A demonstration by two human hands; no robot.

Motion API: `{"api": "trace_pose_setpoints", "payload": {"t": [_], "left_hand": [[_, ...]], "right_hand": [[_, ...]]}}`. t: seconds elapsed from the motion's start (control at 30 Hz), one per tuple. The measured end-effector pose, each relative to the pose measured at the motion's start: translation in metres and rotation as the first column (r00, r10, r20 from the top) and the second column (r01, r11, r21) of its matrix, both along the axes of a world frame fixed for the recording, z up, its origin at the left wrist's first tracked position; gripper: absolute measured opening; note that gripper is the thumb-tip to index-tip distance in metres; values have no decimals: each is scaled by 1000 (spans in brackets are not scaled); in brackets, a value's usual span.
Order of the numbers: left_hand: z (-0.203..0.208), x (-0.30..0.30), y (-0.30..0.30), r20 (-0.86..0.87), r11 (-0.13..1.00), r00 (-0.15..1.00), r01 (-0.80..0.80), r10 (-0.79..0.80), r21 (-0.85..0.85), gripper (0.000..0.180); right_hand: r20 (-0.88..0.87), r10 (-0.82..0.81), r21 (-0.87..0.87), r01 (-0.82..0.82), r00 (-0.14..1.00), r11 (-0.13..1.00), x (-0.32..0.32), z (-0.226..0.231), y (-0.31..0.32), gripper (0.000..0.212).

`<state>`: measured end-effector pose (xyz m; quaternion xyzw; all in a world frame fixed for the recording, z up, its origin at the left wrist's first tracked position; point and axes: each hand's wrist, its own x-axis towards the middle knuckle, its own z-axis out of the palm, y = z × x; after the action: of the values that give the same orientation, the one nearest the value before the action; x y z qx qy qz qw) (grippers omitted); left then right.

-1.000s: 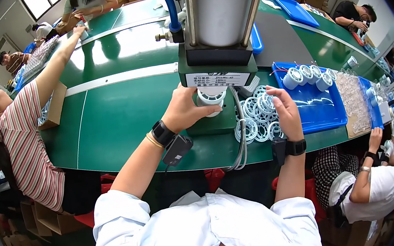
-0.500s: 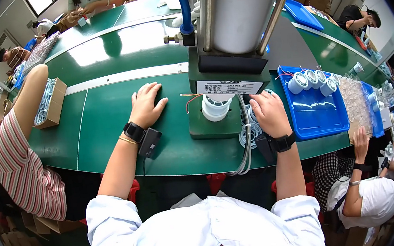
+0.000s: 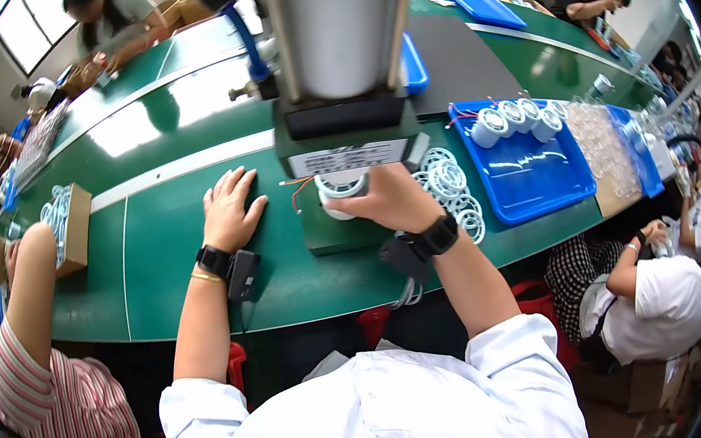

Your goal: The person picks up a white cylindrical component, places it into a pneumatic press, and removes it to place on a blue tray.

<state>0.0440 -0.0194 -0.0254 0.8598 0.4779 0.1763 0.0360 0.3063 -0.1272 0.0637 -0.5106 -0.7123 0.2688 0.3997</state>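
Note:
A bench press with a large grey cylinder stands in front of me on a green base. Under its head sits a white round housing with red and white wires coming out at its left. A pale ring shows at the housing's top, partly covered by the press head. My right hand is closed around the housing's right side, thumb across its front; its other fingers are mostly hidden. My left hand lies flat on the green table, fingers spread, holding nothing, left of the press.
Loose pale rings lie in a pile right of the press. Beyond them a blue tray holds several white housings with wires. A cardboard box of pale rings stands at the left. People sit on both sides and across.
My right hand has moved left from beside the press onto the housing and closed on it. The ring pile has come into fuller view. My left hand stays flat on the table.

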Motion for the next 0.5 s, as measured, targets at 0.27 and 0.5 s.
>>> {"api": "trace_pose_setpoints", "payload": {"t": [0.27, 0.5], "left_hand": [[-8, -10, 5, 35, 999, 998, 49, -50, 7, 44], [1, -2, 1, 32, 990, 994, 99, -103, 105, 41]], "right_hand": [[-179, -314, -25, 314, 932, 949, 79, -6, -29, 53], [-31, -790, 9, 791, 612, 612, 274, -48, -83, 53]]}}
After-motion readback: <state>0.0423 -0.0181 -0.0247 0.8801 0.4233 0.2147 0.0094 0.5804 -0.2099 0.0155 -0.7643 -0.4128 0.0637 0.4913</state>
